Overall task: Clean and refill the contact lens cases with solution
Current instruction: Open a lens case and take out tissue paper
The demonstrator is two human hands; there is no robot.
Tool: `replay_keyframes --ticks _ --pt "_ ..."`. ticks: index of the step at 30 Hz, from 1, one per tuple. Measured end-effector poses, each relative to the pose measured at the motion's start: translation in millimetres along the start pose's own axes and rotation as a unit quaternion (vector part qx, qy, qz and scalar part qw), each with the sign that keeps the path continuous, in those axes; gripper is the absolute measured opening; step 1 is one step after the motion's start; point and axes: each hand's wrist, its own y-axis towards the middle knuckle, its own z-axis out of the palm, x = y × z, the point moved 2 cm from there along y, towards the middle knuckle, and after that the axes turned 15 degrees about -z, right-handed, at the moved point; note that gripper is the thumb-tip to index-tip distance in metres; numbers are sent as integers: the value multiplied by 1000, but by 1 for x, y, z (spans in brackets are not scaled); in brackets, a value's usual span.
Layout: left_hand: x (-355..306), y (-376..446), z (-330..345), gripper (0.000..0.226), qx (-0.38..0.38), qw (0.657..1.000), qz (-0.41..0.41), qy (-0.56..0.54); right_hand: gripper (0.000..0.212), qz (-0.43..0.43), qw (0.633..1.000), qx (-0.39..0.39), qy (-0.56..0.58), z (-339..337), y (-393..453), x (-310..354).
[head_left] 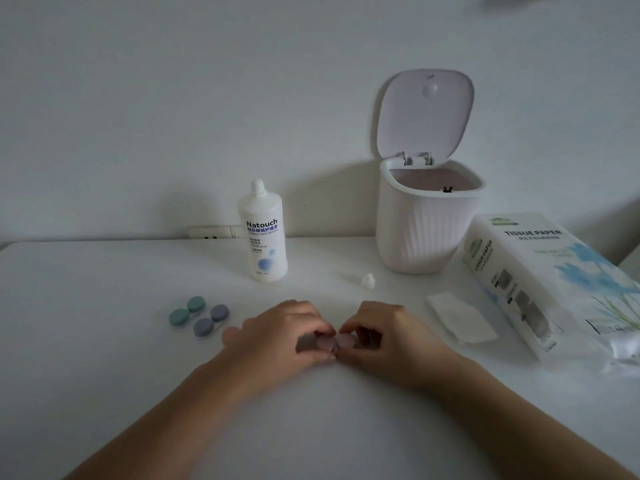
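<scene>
Both hands pinch 1 pinkish lens case point(329, 342) near the desk's front-middle: left hand point(287, 336) curled on 1 cap, right hand point(384, 336) on the other. Steady 1 side, twist the other, apparently unscrewing. Solution bottle point(263, 237) stands uncapped at the back edge.

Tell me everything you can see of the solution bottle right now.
The solution bottle stands upright near the back edge of the white table, left of the open bin. It looks like white translucent plastic with a narrow nozzle on top and a label reading Natouch above a blue dot design. A small white cap lies on the table to its right, apart from it. Neither hand touches the bottle.
</scene>
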Motion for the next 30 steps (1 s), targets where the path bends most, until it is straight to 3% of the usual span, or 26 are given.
replay_keyframes --ticks 7,14,20,23,27,30 --pt "6 1 4 50 2 998 -67 -4 22 17 1000 -4 8 2 0 0" --pt "-2 -3 2 27 24 995 -81 47 19 21 1000 12 10 2 0 4" --pt "-5 -4 2 22 18 993 -88 80 14 -51 996 67 -21 0 3 9" --pt "-4 -5 1 24 17 992 -108 70 5 -71 996 52 -28 -1 -2 11" --pt "-4 -6 0 24 23 992 -111 50 29 -46 999 11 -25 -1 -7 13" --pt "-5 -7 -1 31 28 993 -100 50 16 -42 998 -4 -51 -3 -4 14"
